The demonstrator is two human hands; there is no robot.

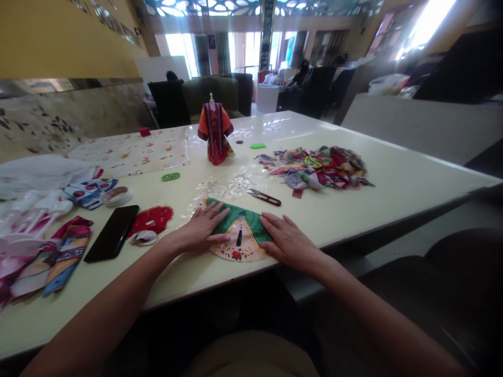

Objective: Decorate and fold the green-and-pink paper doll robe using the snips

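A fan-shaped piece of fabric (236, 230), green with a pink patterned panel and a small dark mark in its middle, lies flat near the table's front edge. My left hand (206, 225) rests on its left side, fingers stretched out. On the right side, my right hand (285, 235) lies with fingers extended over the green part. Just beyond the fabric is a pair of dark red thread snips (265, 197). A crumpled clear plastic bag (231, 184) is spread behind it.
A small dress on a stand (215, 131) stands farther back. To its right is a heap of fabric scraps (322, 167). A black phone (112, 234), red cloth (153, 220), tape roll (117, 196) and folded fabrics (58, 256) lie at left. People sit in the background.
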